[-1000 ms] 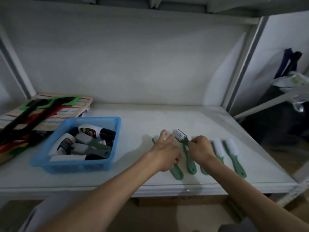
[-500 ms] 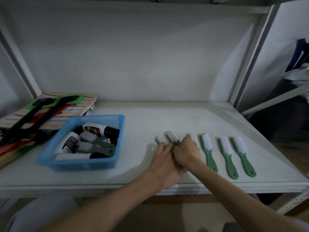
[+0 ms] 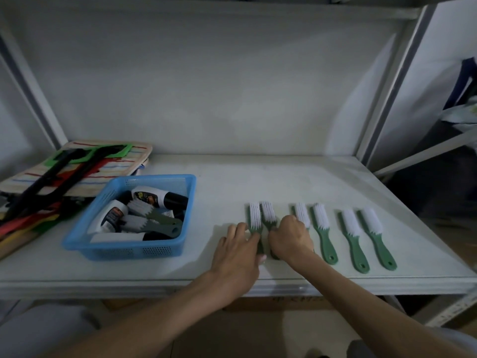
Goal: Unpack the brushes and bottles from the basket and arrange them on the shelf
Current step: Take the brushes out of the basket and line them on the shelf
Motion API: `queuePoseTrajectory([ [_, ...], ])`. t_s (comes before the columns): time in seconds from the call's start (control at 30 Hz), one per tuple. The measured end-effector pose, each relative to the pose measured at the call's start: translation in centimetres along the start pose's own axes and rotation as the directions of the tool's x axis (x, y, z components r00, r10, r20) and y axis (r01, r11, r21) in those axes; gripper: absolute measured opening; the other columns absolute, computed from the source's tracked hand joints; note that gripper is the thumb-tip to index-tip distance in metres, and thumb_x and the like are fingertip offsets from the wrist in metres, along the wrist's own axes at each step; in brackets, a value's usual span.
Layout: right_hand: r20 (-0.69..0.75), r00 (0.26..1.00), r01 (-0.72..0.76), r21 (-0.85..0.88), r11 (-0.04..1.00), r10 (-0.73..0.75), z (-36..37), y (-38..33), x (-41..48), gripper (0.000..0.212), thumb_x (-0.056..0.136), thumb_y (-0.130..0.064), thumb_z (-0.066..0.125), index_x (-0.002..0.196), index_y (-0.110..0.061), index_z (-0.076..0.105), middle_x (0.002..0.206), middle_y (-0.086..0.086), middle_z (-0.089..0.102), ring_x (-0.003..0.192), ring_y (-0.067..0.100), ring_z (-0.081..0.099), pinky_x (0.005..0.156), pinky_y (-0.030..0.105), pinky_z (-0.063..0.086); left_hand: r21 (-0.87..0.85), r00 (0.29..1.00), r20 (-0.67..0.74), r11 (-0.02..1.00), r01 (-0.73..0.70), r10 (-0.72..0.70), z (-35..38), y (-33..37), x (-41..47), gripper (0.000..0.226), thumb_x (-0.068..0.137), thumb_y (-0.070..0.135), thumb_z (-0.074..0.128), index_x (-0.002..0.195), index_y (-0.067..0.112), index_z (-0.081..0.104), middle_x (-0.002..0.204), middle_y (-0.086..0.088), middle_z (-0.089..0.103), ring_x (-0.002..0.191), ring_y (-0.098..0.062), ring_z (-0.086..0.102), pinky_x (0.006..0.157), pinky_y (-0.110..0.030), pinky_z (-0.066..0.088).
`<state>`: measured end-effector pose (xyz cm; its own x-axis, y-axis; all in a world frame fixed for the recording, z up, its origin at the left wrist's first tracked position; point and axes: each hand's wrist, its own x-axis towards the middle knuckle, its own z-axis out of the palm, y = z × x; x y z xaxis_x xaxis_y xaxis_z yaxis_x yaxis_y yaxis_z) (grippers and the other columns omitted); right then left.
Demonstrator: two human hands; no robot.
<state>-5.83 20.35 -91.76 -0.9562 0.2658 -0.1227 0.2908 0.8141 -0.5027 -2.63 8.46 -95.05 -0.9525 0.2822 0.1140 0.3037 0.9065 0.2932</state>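
Note:
Several green-handled brushes with white bristles lie in a row on the white shelf (image 3: 296, 177). My left hand (image 3: 236, 254) rests on the handle of the leftmost brush (image 3: 254, 215). My right hand (image 3: 290, 237) covers the handle of the second brush (image 3: 268, 211), fingers curled on it. A third brush (image 3: 302, 214) pokes out behind my right hand. Three more brushes (image 3: 322, 228), (image 3: 352, 236), (image 3: 375, 235) lie free to the right. The blue basket (image 3: 134, 250) at the left holds white-and-black bottles (image 3: 157, 197) and grey-handled brushes (image 3: 152, 223).
A striped fabric bag (image 3: 77, 166) with black and green straps lies at the back left of the shelf. Grey uprights frame the shelf at both sides. Dark bags hang beyond the right upright. The shelf's front edge runs just under my wrists.
Both hands have slid back toward the front edge along the handles. The two left brushes now lie side by side with bristles uncovered, where one second ago one was lifted.

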Motion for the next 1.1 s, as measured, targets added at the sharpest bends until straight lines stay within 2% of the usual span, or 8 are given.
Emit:
queuePoseTrajectory([
  [0.3,0.045,0.998,0.036,-0.068,0.997,-0.033,0.0,-0.5,-0.4,0.006,0.084,-0.011,0.057,0.085,-0.007,0.052,0.086,0.009,0.056,0.077,0.027,0.055,0.061,0.029,0.043,0.029,0.998,-0.004,0.997,-0.066,0.066,0.2,-0.4,-0.9,0.036,0.101,0.040,0.041,0.129,0.021,0.051,0.121,-0.003,0.054,0.112,-0.018,0.046,0.096,-0.034,0.043],
  [0.47,0.081,0.996,0.029,-0.111,0.993,-0.020,-0.5,-1.1,-0.6,0.015,0.085,-0.010,0.057,0.073,-0.010,0.048,0.086,0.008,0.055,0.078,0.026,0.055,0.062,0.030,0.045,0.017,0.999,-0.002,0.999,-0.038,0.038,0.3,-0.6,0.0,0.036,0.100,0.040,0.042,0.125,0.018,0.056,0.123,-0.003,0.054,0.113,-0.019,0.047,0.098,-0.036,0.043],
  [0.53,0.099,0.995,0.027,-0.145,0.989,-0.013,-0.6,-1.5,-0.8,0.007,0.085,-0.011,0.059,0.085,-0.007,0.053,0.091,0.009,0.057,0.082,0.027,0.057,0.066,0.030,0.046,0.000,0.999,0.026,1.000,-0.021,0.021,0.0,-0.4,0.3,0.035,0.100,0.038,0.043,0.125,0.017,0.056,0.124,-0.005,0.053,0.115,-0.021,0.046,0.098,-0.037,0.042],
  [0.63,0.066,0.997,0.044,-0.237,0.970,-0.029,-0.4,-2.3,-1.4,0.033,0.085,-0.010,0.061,0.115,-0.002,0.052,0.113,0.014,0.062,0.103,0.030,0.063,0.074,0.032,0.047,0.001,0.994,0.105,1.000,-0.008,0.007,-1.0,-0.1,0.5,0.032,0.099,0.032,0.044,0.119,0.013,0.060,0.120,-0.008,0.054,0.113,-0.025,0.047,0.096,-0.039,0.044],
  [0.7,0.005,0.994,0.105,-0.275,0.956,-0.108,-0.3,-3.3,-1.7,0.036,0.088,-0.007,0.057,0.122,-0.002,0.048,0.122,0.016,0.059,0.111,0.032,0.060,0.079,0.034,0.047,-0.088,0.991,0.136,0.996,0.028,-0.016,-2.4,0.0,0.4,0.023,0.099,0.026,0.047,0.098,0.012,0.064,0.103,-0.008,0.058,0.098,-0.025,0.053,0.084,-0.039,0.049],
  [0.8,-0.062,0.968,0.232,-0.158,0.960,-0.245,-0.7,-5.9,-1.7,0.028,0.090,-0.009,0.049,0.116,-0.001,0.051,0.122,0.019,0.056,0.113,0.038,0.057,0.083,0.037,0.045,-0.154,0.984,0.119,0.976,0.152,-0.134,-6.0,-1.0,0.6,0.020,0.095,0.017,0.051,0.080,0.010,0.063,0.083,-0.006,0.064,0.075,-0.025,0.061,0.060,-0.032,0.046],
  [0.97,-0.114,0.892,0.451,0.148,0.880,-0.438,0.2,-10.9,-1.4,0.024,0.083,-0.009,0.049,0.099,-0.006,0.068,0.105,0.015,0.070,0.100,0.036,0.062,0.084,0.037,0.052,-0.116,0.897,-0.144,0.907,0.405,-0.419,-11.5,-7.4,1.0,0.029,0.086,0.031,0.059,0.068,0.008,0.056,0.075,-0.009,0.063,0.072,-0.032,0.064,0.055,-0.029,0.043],
  [1.1,-0.008,0.814,0.573,0.184,0.799,-0.581,3.4,-14.7,-1.7,0.025,0.086,-0.010,0.047,0.095,-0.007,0.070,0.097,0.013,0.072,0.095,0.035,0.063,0.089,0.039,0.049,0.061,0.783,-0.103,0.782,0.620,-0.613,-12.7,-12.1,-0.4,0.028,0.088,0.034,0.059,0.106,0.013,0.062,0.113,-0.009,0.066,0.103,-0.030,0.064,0.077,-0.035,0.047],
])
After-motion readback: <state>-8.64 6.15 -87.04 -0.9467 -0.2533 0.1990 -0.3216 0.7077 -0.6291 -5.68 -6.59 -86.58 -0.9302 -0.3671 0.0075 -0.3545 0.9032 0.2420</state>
